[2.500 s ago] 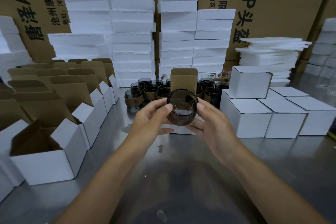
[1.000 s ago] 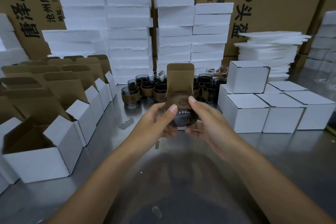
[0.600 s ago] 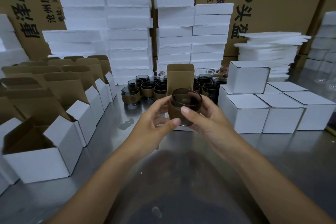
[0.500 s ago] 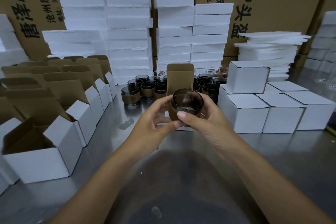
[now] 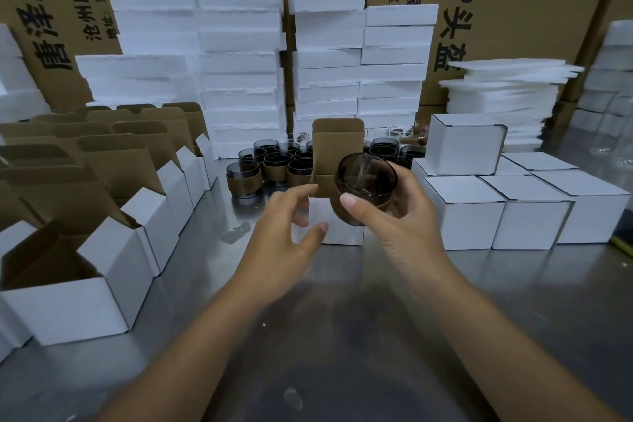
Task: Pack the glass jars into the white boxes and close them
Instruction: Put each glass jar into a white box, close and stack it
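Observation:
My right hand (image 5: 394, 219) grips a dark smoked glass jar (image 5: 365, 181) with a brown sleeve, tilted so its mouth faces me. It hovers just in front of an open white box (image 5: 337, 233) whose brown lid flap (image 5: 337, 147) stands upright. My left hand (image 5: 284, 240) is beside the jar, fingers loosely spread, holding nothing, close to the box's left front corner. Behind the box stands a cluster of several more jars (image 5: 270, 164) on the metal table (image 5: 342, 336).
Rows of open white boxes (image 5: 85, 284) with raised brown flaps line the left. Closed white boxes (image 5: 496, 212) sit at the right, one stacked on top (image 5: 466, 147). White foam blocks (image 5: 236, 44), foam sheets (image 5: 507, 96) and large cartons (image 5: 513, 10) fill the back.
My left hand has let go of the jar and moved down and left. My right hand alone now holds the jar, shifted slightly right and tilted toward me.

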### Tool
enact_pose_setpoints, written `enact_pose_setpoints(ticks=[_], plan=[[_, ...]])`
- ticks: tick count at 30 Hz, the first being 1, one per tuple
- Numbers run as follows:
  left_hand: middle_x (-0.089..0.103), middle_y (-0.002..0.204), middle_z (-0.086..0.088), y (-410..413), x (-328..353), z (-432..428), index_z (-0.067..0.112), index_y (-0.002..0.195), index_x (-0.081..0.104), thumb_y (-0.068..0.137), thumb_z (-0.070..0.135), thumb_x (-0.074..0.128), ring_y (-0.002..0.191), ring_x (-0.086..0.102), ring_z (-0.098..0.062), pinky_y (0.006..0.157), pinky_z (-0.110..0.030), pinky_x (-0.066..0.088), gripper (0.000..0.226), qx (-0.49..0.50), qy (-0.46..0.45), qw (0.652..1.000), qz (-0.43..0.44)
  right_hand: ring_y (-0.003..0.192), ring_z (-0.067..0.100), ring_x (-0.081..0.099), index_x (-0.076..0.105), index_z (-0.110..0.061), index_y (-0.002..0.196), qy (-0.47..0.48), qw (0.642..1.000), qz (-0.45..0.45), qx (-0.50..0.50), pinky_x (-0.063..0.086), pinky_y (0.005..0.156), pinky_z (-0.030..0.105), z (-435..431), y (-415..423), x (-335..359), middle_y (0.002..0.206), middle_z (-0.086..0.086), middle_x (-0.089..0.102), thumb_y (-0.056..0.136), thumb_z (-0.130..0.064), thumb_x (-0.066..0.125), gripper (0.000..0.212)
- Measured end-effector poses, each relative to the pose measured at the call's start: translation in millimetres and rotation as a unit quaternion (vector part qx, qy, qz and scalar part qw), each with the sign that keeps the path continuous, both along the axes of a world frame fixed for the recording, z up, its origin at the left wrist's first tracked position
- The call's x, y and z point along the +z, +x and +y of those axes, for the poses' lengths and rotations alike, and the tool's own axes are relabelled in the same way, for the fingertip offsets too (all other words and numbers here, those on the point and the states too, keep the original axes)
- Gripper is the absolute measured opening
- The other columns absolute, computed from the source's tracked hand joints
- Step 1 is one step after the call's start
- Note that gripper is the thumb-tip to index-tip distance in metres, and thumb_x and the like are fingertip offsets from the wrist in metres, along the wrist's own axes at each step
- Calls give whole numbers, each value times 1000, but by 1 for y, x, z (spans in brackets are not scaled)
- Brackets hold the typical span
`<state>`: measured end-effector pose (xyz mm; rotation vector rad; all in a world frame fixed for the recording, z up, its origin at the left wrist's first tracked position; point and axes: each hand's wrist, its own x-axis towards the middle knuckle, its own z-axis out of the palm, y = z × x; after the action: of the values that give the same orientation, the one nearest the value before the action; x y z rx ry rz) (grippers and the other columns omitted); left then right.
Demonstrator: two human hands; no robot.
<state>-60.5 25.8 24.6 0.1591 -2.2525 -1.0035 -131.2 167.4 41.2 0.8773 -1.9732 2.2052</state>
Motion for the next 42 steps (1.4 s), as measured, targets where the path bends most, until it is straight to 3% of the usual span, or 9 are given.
enact_pose_setpoints(ticks=[5,9,12,16,23,29,34,39,42], plan=[[31,115,15,-8,-11,-1,36,133,43,91,27,57,99,39,4,75,-4,29,45,68,-77,994,-22,106,-5,58,58,-36,116,1,998,53,-42,45,91,16,-4,-1,-5,107,-25,64,65,-35,85,58],[20,138,6,-16,-18,2,35,140,38,90,30,58,127,22,-12,97,-22,27,53,126,-147,980,-41,102,-10,57,57,-37,113,-7,997,64,-48,41,80,2,-7,-3,-6,104,-30,63,65,-32,85,55],[17,143,6,-20,-21,3,36,135,42,90,33,58,134,13,-14,103,-31,26,48,136,-159,977,-43,101,-11,56,56,-39,111,-14,996,63,-58,41,77,1,-7,-3,-5,104,-29,62,66,-33,84,53],[28,141,0,-20,-19,3,32,119,55,86,25,63,131,15,-9,98,-27,23,35,132,-181,974,32,109,-3,55,57,-31,122,-27,994,79,-77,47,90,14,-6,1,-1,120,-10,58,67,-35,83,62],[28,146,2,-13,-14,8,30,120,55,87,21,63,138,14,-11,101,-21,17,35,71,-201,976,49,115,2,54,59,-37,121,-9,993,98,-66,46,100,32,-4,6,5,117,-16,61,62,-57,73,63],[34,144,9,-9,-7,10,26,119,60,87,25,55,135,17,3,103,-3,11,33,2,-180,981,75,114,1,55,63,-57,99,-27,996,82,-17,44,99,33,-6,4,6,109,-21,66,64,-61,69,36],[47,134,3,-8,-5,12,19,118,62,88,27,56,128,34,-4,101,-3,21,31,-36,-172,979,102,109,4,59,65,-57,93,-45,997,67,14,46,96,34,-6,3,7,100,-24,68,67,-63,65,27],[47,122,20,-8,-4,15,22,120,57,91,31,49,119,42,1,97,-4,29,31,-52,-169,975,131,98,-2,62,68,-49,91,-72,997,34,18,53,80,19,-5,2,7,95,-19,70,66,-62,65,29],[48,114,34,-7,-4,14,40,115,48,90,36,50,113,43,10,92,-3,31,26,-51,-143,980,129,96,-3,63,69,-49,90,-77,997,19,13,52,77,19,-3,1,8,94,-19,70,65,-63,65,29]])
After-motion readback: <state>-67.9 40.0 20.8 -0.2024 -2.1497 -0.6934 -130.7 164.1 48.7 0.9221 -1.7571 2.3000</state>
